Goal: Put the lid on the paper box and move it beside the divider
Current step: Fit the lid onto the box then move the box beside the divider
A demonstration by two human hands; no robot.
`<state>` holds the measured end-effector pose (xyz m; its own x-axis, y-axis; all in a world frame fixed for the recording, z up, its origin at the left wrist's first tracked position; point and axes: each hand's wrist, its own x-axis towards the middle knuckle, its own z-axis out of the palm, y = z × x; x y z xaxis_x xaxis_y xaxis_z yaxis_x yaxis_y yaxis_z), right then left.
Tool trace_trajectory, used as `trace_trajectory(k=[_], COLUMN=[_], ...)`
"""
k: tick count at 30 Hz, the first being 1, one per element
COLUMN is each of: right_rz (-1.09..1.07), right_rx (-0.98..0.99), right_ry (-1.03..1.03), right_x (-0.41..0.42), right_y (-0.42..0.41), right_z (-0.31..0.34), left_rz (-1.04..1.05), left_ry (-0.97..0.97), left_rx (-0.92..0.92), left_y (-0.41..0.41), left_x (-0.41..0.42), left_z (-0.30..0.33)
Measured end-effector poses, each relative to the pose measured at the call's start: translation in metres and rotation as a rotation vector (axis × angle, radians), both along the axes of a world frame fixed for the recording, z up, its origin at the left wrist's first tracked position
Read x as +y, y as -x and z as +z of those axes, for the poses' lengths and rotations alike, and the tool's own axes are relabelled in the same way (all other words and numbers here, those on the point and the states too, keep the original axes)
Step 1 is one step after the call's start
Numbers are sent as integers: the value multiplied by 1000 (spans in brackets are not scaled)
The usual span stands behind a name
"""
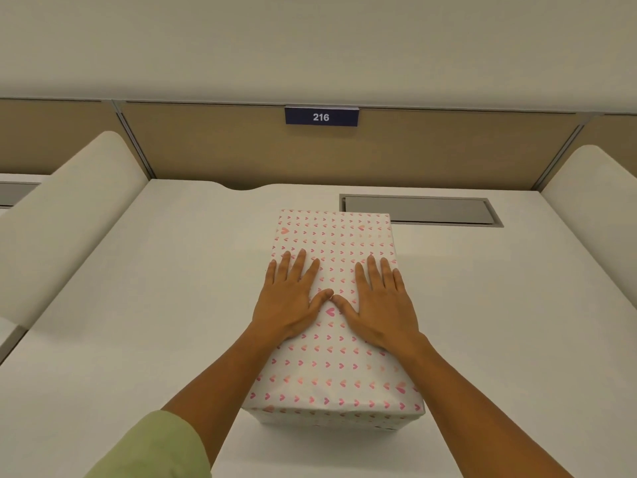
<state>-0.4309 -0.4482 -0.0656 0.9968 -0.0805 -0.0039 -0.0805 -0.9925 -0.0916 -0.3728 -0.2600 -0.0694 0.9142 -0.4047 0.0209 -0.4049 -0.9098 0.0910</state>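
A tall white paper box with a pink heart print stands in the middle of the white desk, and its lid (332, 370) sits on top, covering it. My left hand (291, 300) lies flat on the lid's left half, fingers spread. My right hand (381, 305) lies flat on the right half, also spread. The two thumbs touch at the lid's centre line. The box body (327, 420) shows only as a thin strip under the lid's near edge. A tan divider panel (241, 150) runs along the back of the desk, well behind the box.
White curved side partitions stand at the left (69, 215) and right (593, 201) of the desk. A grey cable hatch (420, 210) is set into the desk just behind the box on the right. A blue tag reading 216 (321, 116) hangs on the divider.
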Motion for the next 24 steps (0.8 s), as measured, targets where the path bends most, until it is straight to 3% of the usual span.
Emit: trace_trajectory(k=[9,16,24], right_rz=[-18,-68,-170], right_rx=[6,-42,-51], right_ry=[4,-51,-259], right_x=[0,0,-5], right_y=[2,3,4], right_z=[1,5,14], left_rz=[14,99,255], left_ry=[24,150,356], left_rx=[-1,20,185], left_y=[0,5,1], left_x=[-2,3,14], left_z=[-1,7,16])
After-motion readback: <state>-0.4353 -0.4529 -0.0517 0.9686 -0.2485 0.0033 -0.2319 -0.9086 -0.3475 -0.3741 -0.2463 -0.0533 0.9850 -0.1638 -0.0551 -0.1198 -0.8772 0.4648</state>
